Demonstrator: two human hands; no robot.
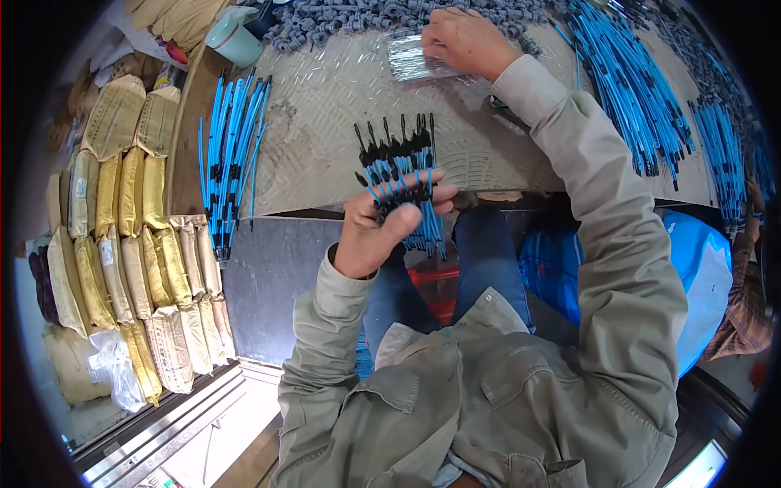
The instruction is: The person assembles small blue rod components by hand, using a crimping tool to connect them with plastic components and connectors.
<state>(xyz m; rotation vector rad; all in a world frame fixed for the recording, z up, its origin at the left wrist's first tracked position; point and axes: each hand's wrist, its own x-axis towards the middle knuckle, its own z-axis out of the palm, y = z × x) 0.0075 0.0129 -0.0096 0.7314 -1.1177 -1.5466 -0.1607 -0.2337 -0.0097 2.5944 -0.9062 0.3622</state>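
My left hand (376, 228) is closed round a fanned bunch of thin blue rods (399, 183) with black fittings and black tips. It holds them at the table's near edge, tips pointing away from me. Farther off, my right hand (468, 41) reaches over a flat batch of thin, clear, shiny sticks (411, 58). Its fingers are bent down and drawn together at the right part of this batch; what sits between the fingertips is hidden.
Grey ribbed fittings (342, 24) lie heaped along the far side. Blue rod bundles lie at the left (234, 146) and right (626, 89). A pale green cup (233, 42) stands far left. Stacked yellow-brown packets (130, 195) fill the left side. Small clear bits are scattered across the tabletop (317, 146).
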